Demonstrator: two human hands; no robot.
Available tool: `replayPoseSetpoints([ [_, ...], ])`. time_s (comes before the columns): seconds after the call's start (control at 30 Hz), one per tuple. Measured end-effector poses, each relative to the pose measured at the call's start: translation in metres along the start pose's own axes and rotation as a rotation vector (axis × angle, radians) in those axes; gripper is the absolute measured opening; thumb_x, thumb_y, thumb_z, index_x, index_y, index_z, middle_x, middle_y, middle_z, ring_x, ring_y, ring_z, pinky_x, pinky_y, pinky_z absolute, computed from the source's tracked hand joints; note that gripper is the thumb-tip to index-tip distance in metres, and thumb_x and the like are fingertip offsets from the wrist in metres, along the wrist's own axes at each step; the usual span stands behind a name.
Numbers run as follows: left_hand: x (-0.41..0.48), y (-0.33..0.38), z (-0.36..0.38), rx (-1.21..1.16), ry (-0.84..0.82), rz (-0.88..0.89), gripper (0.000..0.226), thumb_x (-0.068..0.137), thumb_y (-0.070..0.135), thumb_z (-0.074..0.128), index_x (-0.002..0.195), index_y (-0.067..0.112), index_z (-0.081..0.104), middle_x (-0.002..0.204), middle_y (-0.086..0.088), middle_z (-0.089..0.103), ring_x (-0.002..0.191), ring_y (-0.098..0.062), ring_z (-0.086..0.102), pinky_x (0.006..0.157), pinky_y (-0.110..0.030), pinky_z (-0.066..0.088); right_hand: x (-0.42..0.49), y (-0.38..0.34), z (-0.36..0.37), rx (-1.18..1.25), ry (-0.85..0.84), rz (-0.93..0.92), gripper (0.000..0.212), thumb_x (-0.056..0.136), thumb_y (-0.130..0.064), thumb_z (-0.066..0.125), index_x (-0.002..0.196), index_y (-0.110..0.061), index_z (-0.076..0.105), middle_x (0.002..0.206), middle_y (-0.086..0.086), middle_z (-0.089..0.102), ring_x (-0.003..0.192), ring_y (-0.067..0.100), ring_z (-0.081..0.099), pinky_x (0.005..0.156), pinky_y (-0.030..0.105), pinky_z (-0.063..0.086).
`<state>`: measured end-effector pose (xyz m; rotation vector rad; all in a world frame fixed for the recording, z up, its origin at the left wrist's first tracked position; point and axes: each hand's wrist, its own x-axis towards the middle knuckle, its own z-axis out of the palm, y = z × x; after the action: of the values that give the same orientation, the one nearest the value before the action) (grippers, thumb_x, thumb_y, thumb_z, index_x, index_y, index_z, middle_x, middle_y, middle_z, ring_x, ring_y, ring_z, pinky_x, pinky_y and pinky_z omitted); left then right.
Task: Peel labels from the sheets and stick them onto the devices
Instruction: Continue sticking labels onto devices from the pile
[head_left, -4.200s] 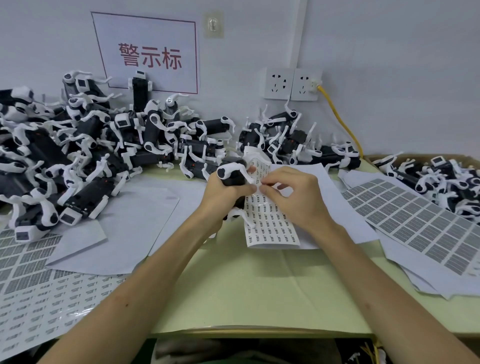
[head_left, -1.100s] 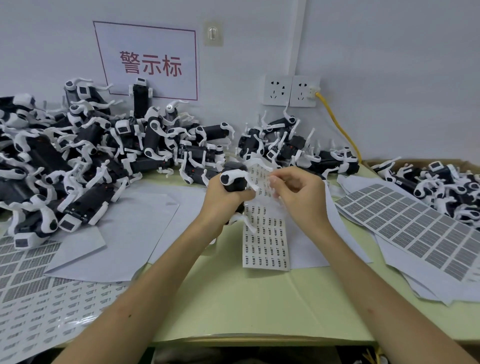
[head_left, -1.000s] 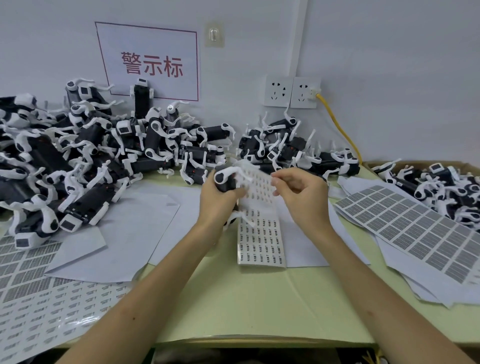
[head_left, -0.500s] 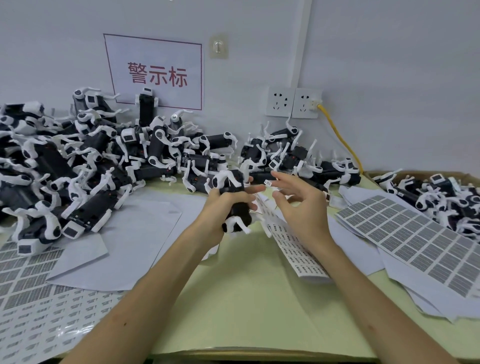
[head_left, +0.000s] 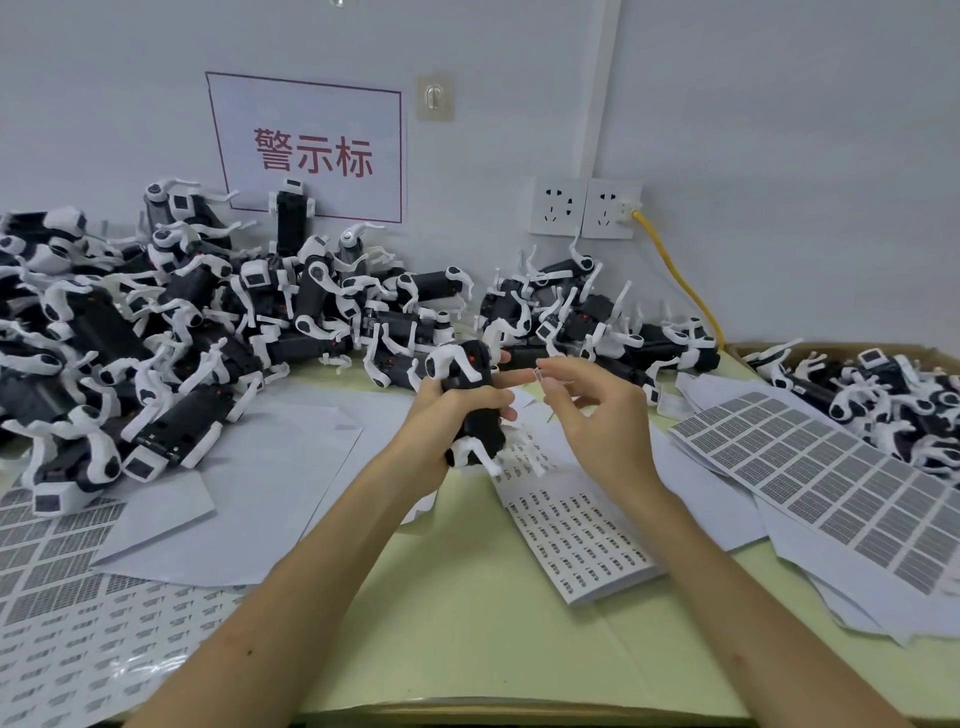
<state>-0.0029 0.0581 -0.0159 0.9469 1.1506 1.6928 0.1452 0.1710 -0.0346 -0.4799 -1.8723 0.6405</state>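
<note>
My left hand (head_left: 447, 415) grips a black device with white legs (head_left: 470, 384), held upright above the table. My right hand (head_left: 597, 415) is just to its right and pinches a small peeled label (head_left: 538, 373) at the fingertips, close to the device's side. The sheet of small labels (head_left: 576, 530) lies flat on the green table below my right hand. A big pile of similar devices (head_left: 182, 312) fills the back left, and a smaller heap (head_left: 582, 317) sits behind my hands.
Sheets of larger grey labels (head_left: 831, 483) lie at the right, beside a cardboard box of devices (head_left: 893, 395). More label sheets (head_left: 62, 613) and blank backing papers (head_left: 249, 483) cover the left. A yellow cable (head_left: 675, 270) runs from the wall socket. The table's front edge (head_left: 467, 706) is near me.
My right hand peeled a label off the small sheet and let the sheet drop flat on the table. It now holds the label up beside the device.
</note>
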Motion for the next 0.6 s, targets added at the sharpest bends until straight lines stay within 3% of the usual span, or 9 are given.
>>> replayPoseSetpoints([
  [0.17,0.0009,-0.0042,-0.0010,0.063,0.019,0.020,0.028,0.089,-0.004,0.071,0.115,0.004,0.068,0.099,-0.002,0.080,0.075,-0.016,0.070,0.064,-0.033,0.062,0.0012,-0.0011,-0.0023,-0.025,0.031,0.009,0.010,0.092,-0.017,0.075,0.094,-0.027,0.077,0.091,-0.021,0.072,0.077,0.007,0.067,0.066,0.014,0.049],
  [0.3,0.0020,-0.0050,-0.0007,0.114,0.005,0.039,0.030,0.089,-0.004,0.072,0.117,0.007,0.069,0.108,-0.001,0.080,0.080,-0.016,0.069,0.078,-0.036,0.063,0.0020,-0.0023,-0.0028,-0.031,0.036,0.035,0.012,0.090,-0.017,0.076,0.089,-0.029,0.075,0.089,-0.021,0.071,0.073,0.011,0.066,0.064,0.020,0.051],
  [0.43,0.0013,-0.0041,-0.0002,0.151,0.003,0.047,0.025,0.089,-0.003,0.072,0.112,0.006,0.073,0.105,0.000,0.080,0.078,-0.015,0.070,0.070,-0.028,0.059,0.0021,-0.0028,-0.0024,-0.048,0.049,0.044,0.016,0.090,-0.018,0.077,0.083,-0.031,0.071,0.087,-0.019,0.069,0.070,0.012,0.065,0.063,0.019,0.050],
  [0.53,0.0011,-0.0044,0.0005,0.144,0.025,0.036,0.020,0.088,-0.004,0.073,0.103,0.010,0.075,0.095,-0.002,0.081,0.078,-0.018,0.074,0.069,-0.030,0.061,0.0015,-0.0023,-0.0015,-0.073,0.046,0.034,0.015,0.090,-0.019,0.077,0.082,-0.030,0.070,0.085,-0.017,0.069,0.067,0.013,0.064,0.061,0.017,0.048],
  [0.6,0.0006,-0.0050,0.0018,0.151,0.022,0.038,0.019,0.089,-0.003,0.074,0.099,0.012,0.077,0.099,-0.003,0.081,0.080,-0.020,0.075,0.068,-0.033,0.061,0.0014,-0.0012,-0.0009,-0.094,0.047,0.017,0.013,0.090,-0.018,0.077,0.082,-0.026,0.070,0.085,-0.016,0.068,0.066,0.012,0.063,0.061,0.015,0.046],
])
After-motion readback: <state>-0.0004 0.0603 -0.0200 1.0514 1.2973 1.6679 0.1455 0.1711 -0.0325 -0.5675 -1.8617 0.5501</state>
